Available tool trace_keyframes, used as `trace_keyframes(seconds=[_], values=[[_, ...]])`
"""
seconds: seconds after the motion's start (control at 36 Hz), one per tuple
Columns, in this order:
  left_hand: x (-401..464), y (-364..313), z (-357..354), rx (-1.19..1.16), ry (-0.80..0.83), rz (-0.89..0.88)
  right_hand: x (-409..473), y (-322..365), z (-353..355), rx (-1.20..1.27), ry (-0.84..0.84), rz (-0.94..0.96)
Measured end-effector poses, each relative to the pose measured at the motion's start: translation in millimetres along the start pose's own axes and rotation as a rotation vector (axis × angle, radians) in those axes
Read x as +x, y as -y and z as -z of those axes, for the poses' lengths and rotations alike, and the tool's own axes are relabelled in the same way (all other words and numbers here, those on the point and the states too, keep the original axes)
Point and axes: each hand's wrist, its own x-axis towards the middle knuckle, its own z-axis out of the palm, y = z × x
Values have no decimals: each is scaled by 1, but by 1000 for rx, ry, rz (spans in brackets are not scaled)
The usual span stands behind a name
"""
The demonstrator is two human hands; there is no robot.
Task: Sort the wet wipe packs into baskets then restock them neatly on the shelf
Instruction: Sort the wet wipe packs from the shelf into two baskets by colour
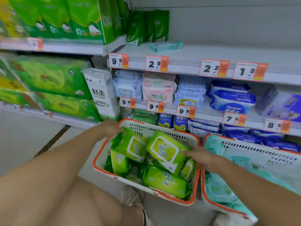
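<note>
Left hand [110,128] grips green pack [130,144] | right hand [203,158] grips second pack [166,150] | both in basket [162,128]

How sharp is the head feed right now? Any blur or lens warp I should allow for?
Head view: strong motion blur on the green tissue boxes at left; price tags and the green wipe pack in the orange-rimmed white basket read clearly; wide-angle warp bends the shelf edges; lighting is even, with no harsh glare.

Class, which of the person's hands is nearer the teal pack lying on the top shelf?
Left. The left hand is below the teal pack; the right hand is lower still.
</note>
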Motion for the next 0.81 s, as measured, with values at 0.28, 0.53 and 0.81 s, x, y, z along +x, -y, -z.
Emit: trace_keyframes(seconds=[0.28,0.53,0.81], values=[[31,-88,6,-71,73,-259,38,56,-48,-749,-79,323],[46,-40,-16,22,179,-53,93,49,-92,-757,-244,349],[38,-141,48,-215,-21,-467,51,196,-53,-778,-177,672]])
